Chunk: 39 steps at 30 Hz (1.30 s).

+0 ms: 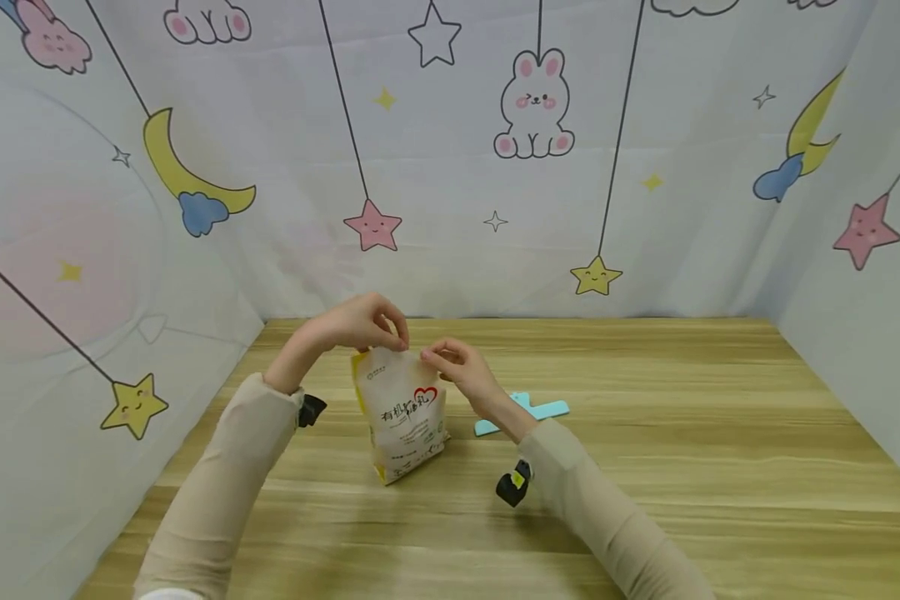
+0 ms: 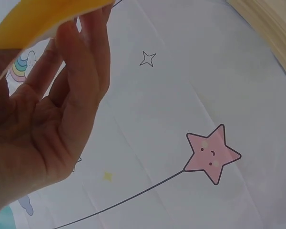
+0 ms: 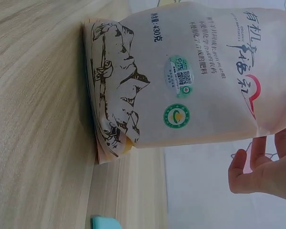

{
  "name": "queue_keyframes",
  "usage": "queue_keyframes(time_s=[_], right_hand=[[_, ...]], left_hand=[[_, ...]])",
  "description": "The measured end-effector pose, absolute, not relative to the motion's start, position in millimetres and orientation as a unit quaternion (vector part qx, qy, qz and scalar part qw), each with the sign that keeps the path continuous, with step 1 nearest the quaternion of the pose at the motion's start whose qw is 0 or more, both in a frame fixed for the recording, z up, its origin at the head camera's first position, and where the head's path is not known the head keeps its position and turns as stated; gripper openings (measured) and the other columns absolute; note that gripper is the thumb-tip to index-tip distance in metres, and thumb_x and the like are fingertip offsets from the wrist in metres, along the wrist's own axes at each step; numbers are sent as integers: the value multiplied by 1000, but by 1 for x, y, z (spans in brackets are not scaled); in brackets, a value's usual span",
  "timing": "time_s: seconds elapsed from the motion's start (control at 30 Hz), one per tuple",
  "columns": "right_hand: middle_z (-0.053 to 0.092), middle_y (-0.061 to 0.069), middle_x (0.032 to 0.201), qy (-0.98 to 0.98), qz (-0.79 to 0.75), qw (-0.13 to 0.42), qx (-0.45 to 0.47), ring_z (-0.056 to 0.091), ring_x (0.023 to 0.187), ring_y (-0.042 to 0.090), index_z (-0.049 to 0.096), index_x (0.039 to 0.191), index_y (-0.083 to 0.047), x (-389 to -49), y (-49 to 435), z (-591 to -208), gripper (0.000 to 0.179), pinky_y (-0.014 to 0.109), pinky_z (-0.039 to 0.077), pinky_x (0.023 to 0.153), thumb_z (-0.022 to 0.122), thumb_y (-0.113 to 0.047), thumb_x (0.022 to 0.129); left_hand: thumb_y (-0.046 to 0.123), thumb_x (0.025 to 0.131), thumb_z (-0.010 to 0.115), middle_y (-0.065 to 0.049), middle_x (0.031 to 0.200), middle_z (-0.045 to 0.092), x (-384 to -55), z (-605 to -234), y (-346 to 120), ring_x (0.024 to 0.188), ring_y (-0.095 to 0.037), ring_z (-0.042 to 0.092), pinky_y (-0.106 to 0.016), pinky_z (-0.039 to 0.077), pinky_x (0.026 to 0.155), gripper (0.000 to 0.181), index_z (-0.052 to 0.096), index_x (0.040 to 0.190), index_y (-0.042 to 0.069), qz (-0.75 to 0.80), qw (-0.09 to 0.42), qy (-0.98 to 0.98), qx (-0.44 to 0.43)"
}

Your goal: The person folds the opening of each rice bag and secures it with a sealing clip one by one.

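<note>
A cream paper food bag [image 1: 401, 417] with a yellow side, printed lettering and a red heart stands upright on the table. My left hand [image 1: 363, 323] bends over its top from the left, thumb and fingers pinching the upper edge. In the left wrist view the bag's yellow side [image 2: 52, 21] crosses the fingertips. My right hand [image 1: 465, 371] pinches the top right corner between thumb and fingers. The right wrist view shows the bag's printed front [image 3: 181, 76] large, with the right hand [image 3: 271, 167] at its upper edge.
Light-blue flat plastic strips [image 1: 547, 409] lie on the wooden table [image 1: 682, 467] behind my right wrist, partly hidden by it. White curtains [image 1: 457, 167] with cartoon stars, moons and a rabbit stand around the table's back and sides. Black wrist cameras sit at both cuffs.
</note>
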State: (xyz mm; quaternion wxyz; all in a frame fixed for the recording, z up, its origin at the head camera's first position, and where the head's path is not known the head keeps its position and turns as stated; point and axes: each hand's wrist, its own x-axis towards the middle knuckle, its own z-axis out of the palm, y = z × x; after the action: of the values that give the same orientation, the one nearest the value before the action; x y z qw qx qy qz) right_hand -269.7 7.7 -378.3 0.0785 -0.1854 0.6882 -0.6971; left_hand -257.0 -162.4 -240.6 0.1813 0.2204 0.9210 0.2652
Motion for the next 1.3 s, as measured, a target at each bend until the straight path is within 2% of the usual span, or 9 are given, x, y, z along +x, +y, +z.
queue_keyframes(time_s=[0.17,0.27,0.4,0.57,0.73,0.9,1.0,1.13,1.3], right_hand=[[60,9,111,705,-672,109,-200,56,95,13,60,110,-5,-270,9,-379,29,41,41,91,53,-23,90],[59,13,117,703,-670,122,-204,56,97,12,58,115,-3,-269,9,-379,33,39,41,93,51,-23,90],[59,12,116,690,-686,124,-195,56,94,9,58,115,-1,-267,8,-380,34,33,43,89,53,-23,89],[60,8,115,680,-700,111,-189,55,96,9,59,112,-1,-264,7,-381,34,32,42,90,57,-23,87],[60,7,111,678,-704,100,-185,55,93,8,60,111,-2,-262,5,-382,33,32,43,89,58,-23,86],[62,-1,103,666,-714,113,-184,55,91,9,60,111,-2,-265,6,-386,38,32,43,84,59,-28,85],[61,5,112,660,-715,127,-191,55,99,14,58,115,0,-267,7,-387,37,38,41,89,54,-27,88],[52,15,127,665,-703,139,-208,49,115,23,54,120,2,-268,10,-388,37,46,36,97,47,-22,92],[52,17,125,677,-687,132,-230,50,113,24,54,119,2,-268,12,-390,36,44,36,98,48,-21,92]], left_hand=[[10,80,60,-8,81,67,-260,-234,-158,60,-11,54,-25,47,53,10,65,84,2,248,207,924,205],[9,79,60,-9,81,67,-261,-232,-155,60,-12,56,-26,49,55,9,65,83,2,237,220,924,203],[13,79,63,-6,79,66,-261,-230,-151,62,-12,58,-26,50,57,10,64,82,4,223,234,925,201],[21,81,63,-3,71,62,-260,-231,-150,58,-10,53,-24,47,52,17,63,80,5,219,232,926,202],[17,80,64,-2,67,59,-258,-234,-151,57,-10,49,-21,43,49,12,62,80,5,204,217,936,188],[14,78,65,-2,66,55,-253,-232,-148,55,-9,47,-20,41,48,10,64,78,4,170,191,951,173],[10,77,64,-3,65,56,-250,-232,-146,52,-9,45,-20,38,47,7,65,77,3,168,180,953,175],[7,77,63,-4,65,58,-250,-233,-147,49,-9,42,-20,37,46,6,66,78,3,164,172,955,179],[6,77,63,-4,63,58,-251,-235,-149,48,-9,40,-20,36,46,5,66,78,2,170,169,954,178]])
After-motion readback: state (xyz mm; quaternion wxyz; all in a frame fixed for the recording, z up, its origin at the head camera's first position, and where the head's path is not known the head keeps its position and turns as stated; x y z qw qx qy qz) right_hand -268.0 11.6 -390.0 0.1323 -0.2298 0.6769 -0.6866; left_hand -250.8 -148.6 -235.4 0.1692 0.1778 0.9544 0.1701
